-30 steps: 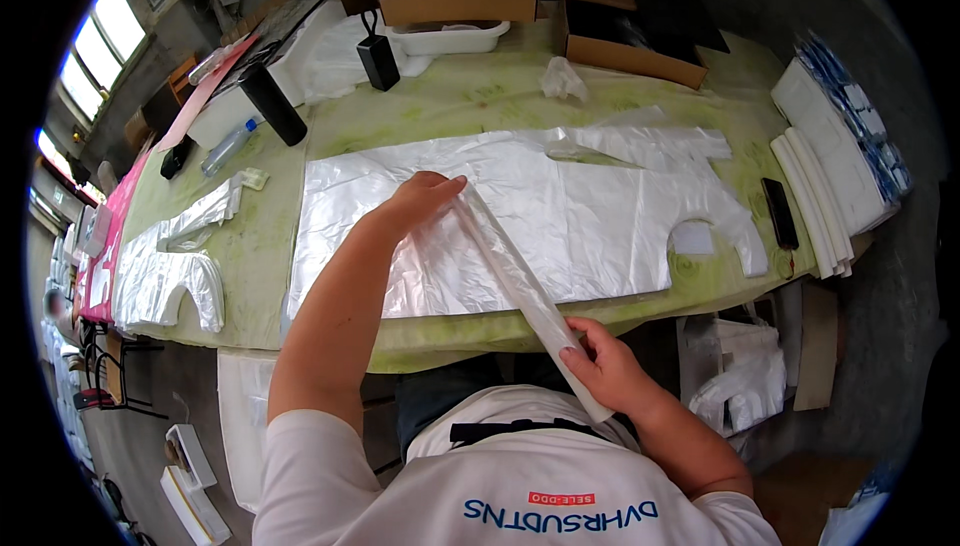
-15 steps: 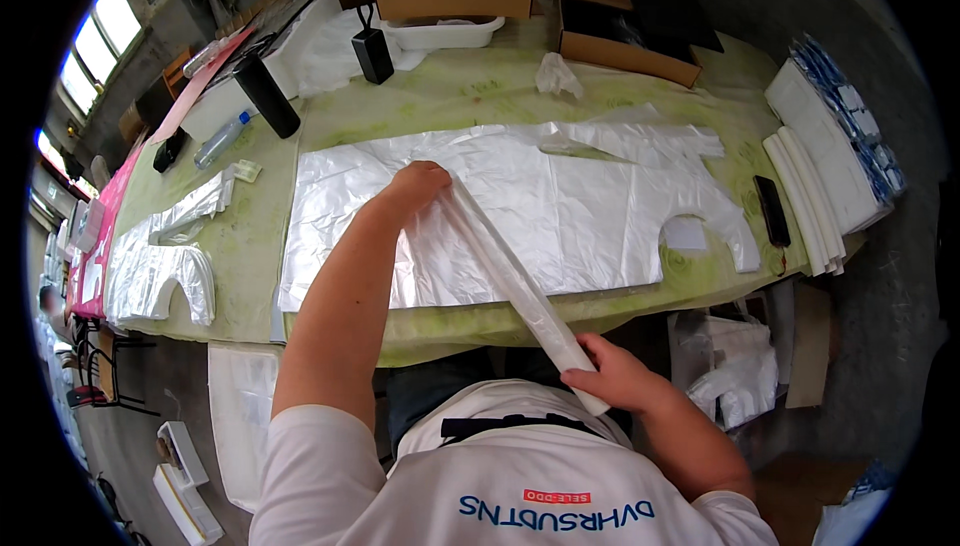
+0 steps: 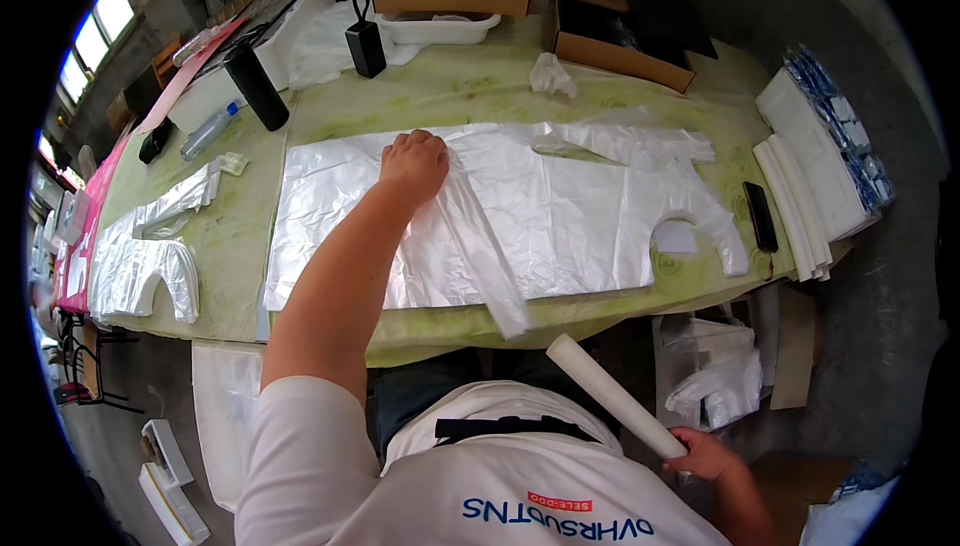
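A stack of thin clear plastic aprons [image 3: 560,216] lies spread across the table, with sleeve-like cutouts at its right end. Over its middle, a flattened folded plastic strip [image 3: 480,241] runs slantwise and hangs past the near edge. My left hand [image 3: 415,164] is closed with curled fingers on the far end of that strip, its fingertips partly hidden. Low at the right, off the table, my right hand [image 3: 700,454] grips one end of a white tube [image 3: 615,396]. The tube is apart from the plastic and points up to the left.
Another folded plastic apron [image 3: 150,256] lies at the left. Behind stand a black cylinder [image 3: 256,88], a bottle [image 3: 208,133], a black box with a loop [image 3: 366,46] and open cartons [image 3: 620,41]. At right are a phone [image 3: 760,216], white rolls [image 3: 795,206] and stacked packets [image 3: 830,136].
The white tube has come out of the plastic strip, drawn down and right by my right hand. The strip now lies flat. My left hand stays near the same spot, its fingers more curled.
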Demonstrator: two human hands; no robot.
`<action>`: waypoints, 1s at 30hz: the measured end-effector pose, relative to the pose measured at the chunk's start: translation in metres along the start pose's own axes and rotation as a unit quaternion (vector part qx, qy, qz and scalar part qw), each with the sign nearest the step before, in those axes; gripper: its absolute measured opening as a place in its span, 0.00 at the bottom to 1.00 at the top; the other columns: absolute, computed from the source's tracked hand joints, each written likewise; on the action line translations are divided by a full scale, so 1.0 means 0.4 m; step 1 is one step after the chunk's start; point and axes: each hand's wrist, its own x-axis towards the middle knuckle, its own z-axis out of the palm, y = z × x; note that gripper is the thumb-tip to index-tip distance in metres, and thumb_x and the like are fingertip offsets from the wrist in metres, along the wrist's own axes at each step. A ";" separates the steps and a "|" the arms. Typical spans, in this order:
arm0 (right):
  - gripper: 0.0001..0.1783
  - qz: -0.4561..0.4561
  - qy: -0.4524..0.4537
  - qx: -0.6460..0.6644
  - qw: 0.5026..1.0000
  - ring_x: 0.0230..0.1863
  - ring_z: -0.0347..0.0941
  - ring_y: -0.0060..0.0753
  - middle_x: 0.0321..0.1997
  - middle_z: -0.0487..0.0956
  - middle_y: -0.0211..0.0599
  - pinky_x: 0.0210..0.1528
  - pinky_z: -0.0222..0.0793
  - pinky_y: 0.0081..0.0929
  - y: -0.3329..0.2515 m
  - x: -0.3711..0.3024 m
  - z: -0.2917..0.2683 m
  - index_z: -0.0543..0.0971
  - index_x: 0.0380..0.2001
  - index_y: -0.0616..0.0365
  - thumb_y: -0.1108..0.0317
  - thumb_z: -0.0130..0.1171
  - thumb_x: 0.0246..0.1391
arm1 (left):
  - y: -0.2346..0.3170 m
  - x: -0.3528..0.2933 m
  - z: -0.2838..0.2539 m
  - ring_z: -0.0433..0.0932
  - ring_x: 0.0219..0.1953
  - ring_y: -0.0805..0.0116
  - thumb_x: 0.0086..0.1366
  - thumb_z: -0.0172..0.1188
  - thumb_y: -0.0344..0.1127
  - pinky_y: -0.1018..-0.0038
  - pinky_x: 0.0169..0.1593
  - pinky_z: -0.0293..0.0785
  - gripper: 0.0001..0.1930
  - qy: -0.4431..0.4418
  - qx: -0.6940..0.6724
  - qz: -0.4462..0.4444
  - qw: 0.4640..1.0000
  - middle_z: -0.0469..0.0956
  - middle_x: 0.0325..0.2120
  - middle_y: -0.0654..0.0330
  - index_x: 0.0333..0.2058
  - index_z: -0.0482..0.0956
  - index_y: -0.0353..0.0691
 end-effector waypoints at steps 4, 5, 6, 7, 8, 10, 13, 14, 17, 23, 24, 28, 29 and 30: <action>0.35 -0.039 0.014 0.066 0.997 0.45 0.75 0.21 0.46 0.80 0.31 0.48 0.75 0.25 -0.004 0.004 0.003 0.74 0.59 0.62 0.72 0.76 0.48 | 0.036 -0.009 0.025 0.63 0.67 0.48 0.66 0.61 0.43 0.53 0.69 0.58 0.24 0.203 -0.149 -0.058 0.966 0.67 0.64 0.51 0.60 0.72 0.46; 0.36 -0.061 0.025 0.084 0.994 0.45 0.75 0.21 0.47 0.80 0.31 0.48 0.74 0.26 -0.031 -0.001 0.009 0.74 0.60 0.62 0.72 0.76 0.47 | 0.029 -0.028 0.027 0.61 0.68 0.46 0.66 0.62 0.45 0.52 0.71 0.55 0.28 0.188 -0.174 0.001 0.967 0.64 0.66 0.49 0.62 0.68 0.44; 0.36 -0.081 0.036 0.101 0.991 0.46 0.75 0.21 0.47 0.80 0.31 0.49 0.74 0.26 -0.061 -0.001 0.014 0.74 0.60 0.62 0.72 0.76 0.47 | 0.015 -0.065 0.030 0.59 0.70 0.44 0.66 0.62 0.47 0.50 0.72 0.52 0.32 0.172 -0.198 0.059 0.963 0.60 0.68 0.47 0.65 0.65 0.42; 0.37 -0.120 0.065 0.075 0.988 0.46 0.76 0.22 0.48 0.80 0.32 0.50 0.74 0.26 -0.097 0.011 0.014 0.74 0.60 0.62 0.71 0.77 0.47 | 0.013 -0.120 0.026 0.57 0.71 0.44 0.65 0.63 0.51 0.52 0.74 0.50 0.36 0.116 -0.143 0.153 0.971 0.59 0.69 0.48 0.67 0.63 0.41; 0.37 -0.157 0.096 0.051 0.982 0.46 0.76 0.23 0.49 0.80 0.32 0.51 0.74 0.27 -0.141 0.026 0.010 0.74 0.60 0.62 0.71 0.77 0.46 | 0.022 -0.186 0.017 0.54 0.72 0.44 0.64 0.63 0.55 0.53 0.75 0.47 0.40 0.057 -0.086 0.246 0.964 0.58 0.70 0.48 0.68 0.61 0.40; 0.37 -0.224 0.193 -0.076 0.952 0.48 0.77 0.27 0.51 0.80 0.35 0.54 0.74 0.29 -0.229 0.067 -0.001 0.75 0.60 0.62 0.69 0.77 0.46 | 0.075 -0.309 -0.041 0.49 0.75 0.46 0.61 0.63 0.63 0.55 0.77 0.42 0.48 -0.087 -0.015 0.352 0.932 0.54 0.72 0.48 0.72 0.55 0.43; 0.35 -0.331 0.216 -0.193 0.898 0.54 0.76 0.39 0.49 0.80 0.42 0.58 0.71 0.32 -0.416 0.178 -0.033 0.77 0.59 0.57 0.72 0.75 0.43 | 0.064 -0.380 -0.072 0.46 0.76 0.47 0.58 0.61 0.70 0.52 0.77 0.39 0.54 -0.206 0.020 0.397 0.894 0.51 0.74 0.47 0.73 0.53 0.44; 0.33 -0.360 0.214 -0.219 0.881 0.53 0.76 0.45 0.49 0.80 0.44 0.57 0.71 0.35 -0.485 0.212 -0.032 0.78 0.58 0.55 0.70 0.74 0.44 | 0.058 -0.385 -0.074 0.45 0.77 0.48 0.58 0.62 0.70 0.51 0.77 0.38 0.54 -0.212 0.016 0.397 0.893 0.51 0.74 0.49 0.73 0.54 0.44; 0.32 -0.370 0.227 -0.404 0.805 0.50 0.74 0.52 0.44 0.78 0.44 0.56 0.71 0.42 -0.633 0.321 -0.044 0.78 0.58 0.51 0.57 0.70 0.49 | 0.060 -0.385 -0.075 0.44 0.77 0.49 0.57 0.62 0.69 0.51 0.77 0.38 0.53 -0.213 0.018 0.408 0.888 0.51 0.74 0.52 0.73 0.54 0.44; 0.35 -0.342 0.325 -0.465 0.749 0.53 0.71 0.50 0.48 0.77 0.44 0.59 0.68 0.43 -0.785 0.550 -0.079 0.74 0.63 0.48 0.58 0.68 0.50 | 0.068 -0.390 -0.068 0.46 0.76 0.48 0.59 0.64 0.64 0.49 0.77 0.39 0.48 -0.180 -0.002 0.411 0.894 0.55 0.73 0.56 0.72 0.58 0.49; 0.36 -0.310 0.355 -0.472 0.745 0.56 0.70 0.50 0.51 0.76 0.43 0.61 0.66 0.45 -0.804 0.566 -0.084 0.74 0.64 0.47 0.58 0.68 0.49 | 0.078 -0.395 -0.065 0.47 0.76 0.47 0.59 0.64 0.64 0.48 0.77 0.40 0.47 -0.169 -0.005 0.407 0.898 0.55 0.73 0.56 0.72 0.59 0.50; 0.36 -0.468 0.416 -0.481 0.613 0.64 0.64 0.52 0.60 0.73 0.41 0.70 0.56 0.54 -0.804 0.562 -0.015 0.74 0.64 0.45 0.59 0.68 0.48 | 0.102 -0.426 -0.057 0.48 0.76 0.45 0.58 0.65 0.62 0.44 0.76 0.42 0.45 -0.159 -0.002 0.362 0.918 0.57 0.73 0.56 0.71 0.63 0.52; 0.37 -0.522 0.366 -0.481 0.602 0.66 0.63 0.51 0.62 0.72 0.40 0.71 0.52 0.56 -0.790 0.543 0.020 0.74 0.63 0.44 0.60 0.68 0.46 | 0.108 -0.434 -0.061 0.49 0.75 0.45 0.57 0.65 0.60 0.44 0.76 0.43 0.45 -0.157 -0.004 0.357 0.921 0.58 0.72 0.55 0.70 0.63 0.51; 0.37 -0.573 0.315 -0.476 0.589 0.68 0.61 0.50 0.64 0.70 0.39 0.73 0.49 0.58 -0.779 0.522 0.058 0.74 0.63 0.43 0.61 0.68 0.45 | 0.111 -0.429 -0.064 0.48 0.76 0.47 0.58 0.64 0.61 0.47 0.76 0.41 0.46 -0.157 0.012 0.357 0.921 0.57 0.72 0.56 0.72 0.60 0.49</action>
